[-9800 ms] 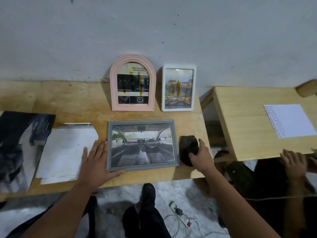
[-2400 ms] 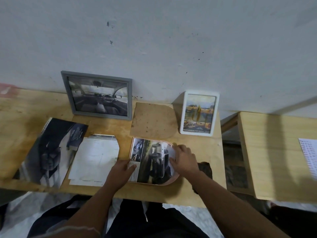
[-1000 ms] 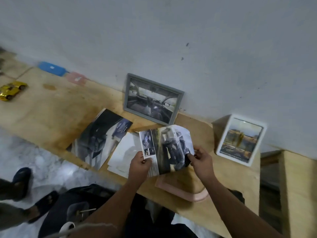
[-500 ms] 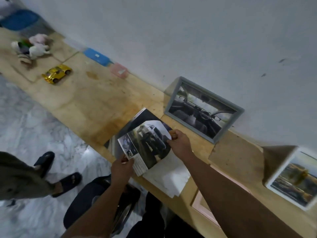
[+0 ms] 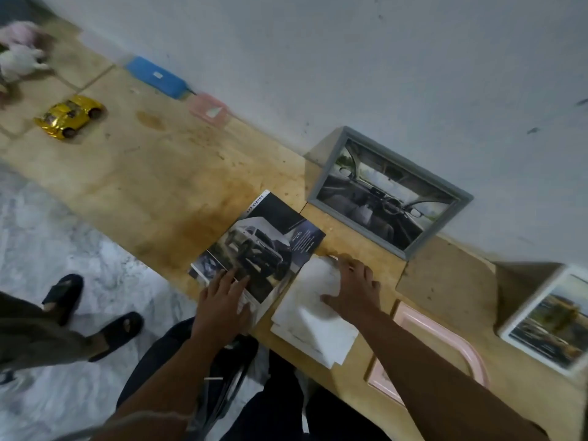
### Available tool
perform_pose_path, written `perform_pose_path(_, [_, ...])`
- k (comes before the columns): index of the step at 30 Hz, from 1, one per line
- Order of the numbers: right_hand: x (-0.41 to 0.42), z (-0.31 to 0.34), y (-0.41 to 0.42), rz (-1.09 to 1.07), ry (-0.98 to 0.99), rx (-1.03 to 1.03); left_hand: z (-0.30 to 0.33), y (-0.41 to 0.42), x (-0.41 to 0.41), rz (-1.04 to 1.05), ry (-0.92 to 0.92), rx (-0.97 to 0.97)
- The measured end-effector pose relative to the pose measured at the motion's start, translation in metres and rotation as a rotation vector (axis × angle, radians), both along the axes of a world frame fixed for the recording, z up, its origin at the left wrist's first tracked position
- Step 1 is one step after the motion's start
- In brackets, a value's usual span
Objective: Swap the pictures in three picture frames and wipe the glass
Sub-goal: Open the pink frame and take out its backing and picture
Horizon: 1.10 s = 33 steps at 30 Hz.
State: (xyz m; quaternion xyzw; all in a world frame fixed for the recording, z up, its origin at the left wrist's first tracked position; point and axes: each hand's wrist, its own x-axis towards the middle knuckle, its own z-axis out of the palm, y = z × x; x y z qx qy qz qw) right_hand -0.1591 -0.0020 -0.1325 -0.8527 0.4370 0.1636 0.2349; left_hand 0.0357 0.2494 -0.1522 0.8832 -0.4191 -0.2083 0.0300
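Step in hand, by my reading — the picture swap on the pink arched frame (image 5: pixel 445 348), which lies flat at the counter's (image 5: pixel 127 173) near edge, partly under the right forearm; whether it holds a picture cannot be told; left hand (image 5: pixel 222 297) flat, fingers spread, pressing the car cut-out (image 5: pixel 251 259) onto the dark brochure (image 5: pixel 280 224); right hand (image 5: pixel 356 288) open, palm down on the stack of white sheets (image 5: pixel 311 323), fingers reaching toward its far corner — neither hand grips anything; next move likely calls for picking a fresh picture off the stack, then seating it in the pink frame and closing with the brown backing board (image 5: pixel 445 275) lying beside it; grey frame (image 5: pixel 388 192) and white frame (image 5: pixel 550 319) lean on the wall, both filled.
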Motion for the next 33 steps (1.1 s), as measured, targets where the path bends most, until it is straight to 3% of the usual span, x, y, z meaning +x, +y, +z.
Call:
perform_pose_path(5, [-0.013, -0.005, -0.003, 0.054, 0.017, -0.055, 0.001, -0.014, -0.003, -0.086, -0.004, 0.065])
perform_pose_path(11, [-0.018, -0.003, -0.001, 0.036, -0.14, -0.053, 0.005, -0.016, -0.004, -0.112, -0.037, 0.1])
perform_pose_path(17, [-0.057, 0.036, -0.025, -0.264, -0.485, 0.353, 0.009, -0.028, -0.014, -0.186, -0.084, 0.119])
perform_pose_path(20, [-0.105, 0.05, -0.037, -0.538, -0.606, 0.456, 0.018, -0.049, -0.03, -0.222, -0.098, 0.05])
perform_pose_path(26, [-0.237, 0.05, -0.039, -1.089, -0.738, 0.334, 0.034, -0.114, -0.094, -0.35, -0.006, -0.07])
perform_pose_path(29, [-0.291, 0.042, -0.025, -1.201, -0.695, 0.246, 0.037, -0.141, -0.142, -0.353, 0.177, -0.123])
perform_pose_path(33, [-0.329, 0.021, -0.007, -1.25, -0.641, 0.201, 0.043, -0.161, -0.203, -0.333, 0.388, -0.026])
